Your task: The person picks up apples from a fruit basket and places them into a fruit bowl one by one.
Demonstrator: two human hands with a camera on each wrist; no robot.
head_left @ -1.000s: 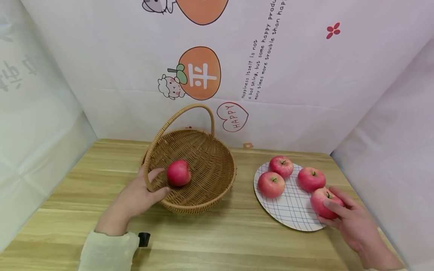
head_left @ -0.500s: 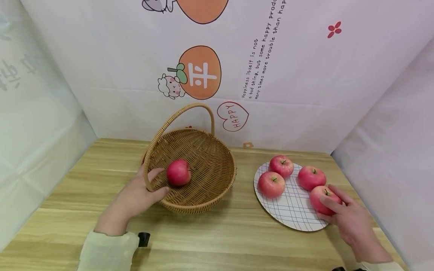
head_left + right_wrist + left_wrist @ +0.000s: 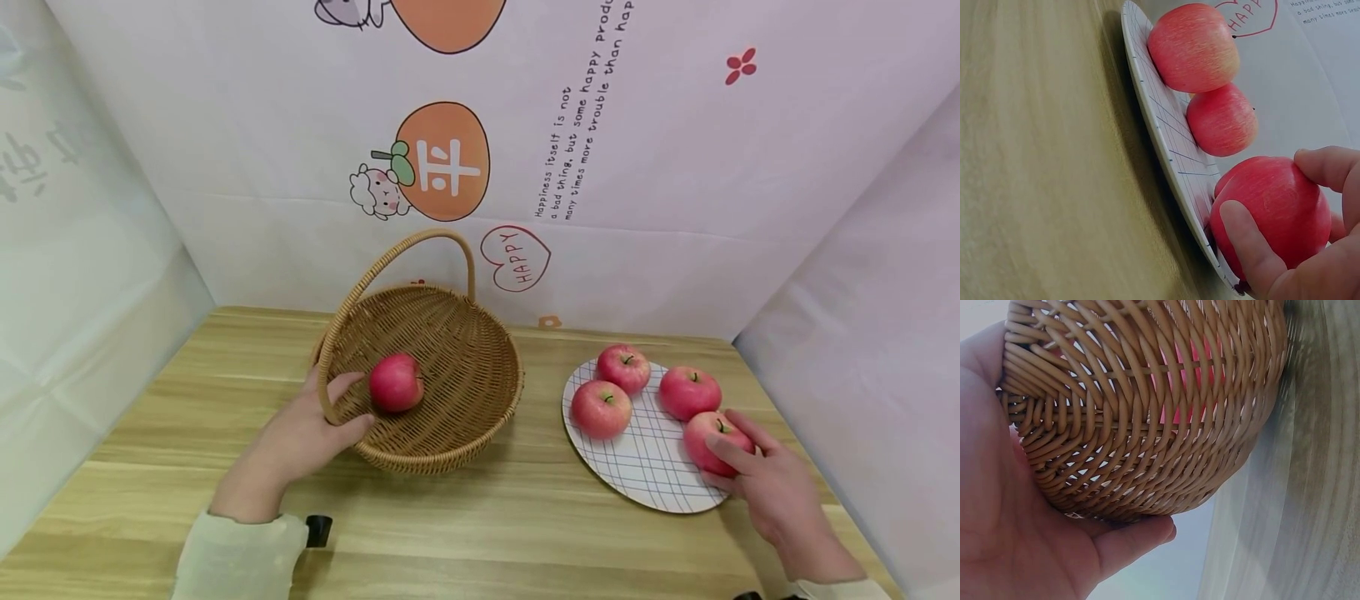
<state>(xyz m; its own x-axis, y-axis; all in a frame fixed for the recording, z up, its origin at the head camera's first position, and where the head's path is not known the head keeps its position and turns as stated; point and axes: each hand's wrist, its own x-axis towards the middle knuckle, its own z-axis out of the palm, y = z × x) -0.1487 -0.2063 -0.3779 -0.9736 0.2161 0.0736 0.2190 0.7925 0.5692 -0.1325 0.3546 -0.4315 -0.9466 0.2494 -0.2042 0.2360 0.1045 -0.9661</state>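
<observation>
Your right hand [image 3: 780, 483] curls round the nearest apple [image 3: 712, 440], the one lying at the near right edge of the plate [image 3: 637, 475]. The right wrist view shows your thumb [image 3: 1247, 250] pressed on its near side and your fingers [image 3: 1329, 165] wrapped over its top, with the fruit resting on the plate's rim. Three more apples lie on the same plate, farther from that hand: one at the plate's left [image 3: 600, 408], one at its far edge [image 3: 622, 367], and one at its far right [image 3: 689, 392], just beside the held one.

Your left hand [image 3: 307, 437] grips the wicker basket [image 3: 450, 417], which stands on the wooden table [image 3: 480, 533] to the left of the plate, well apart from it. Your thumb hooks over the basket's near left rim by the foot of the handle [image 3: 397, 258], and your palm [image 3: 1010, 537] cups the woven wall from outside. A single apple [image 3: 396, 382] lies inside the basket, just beyond your thumb.
</observation>
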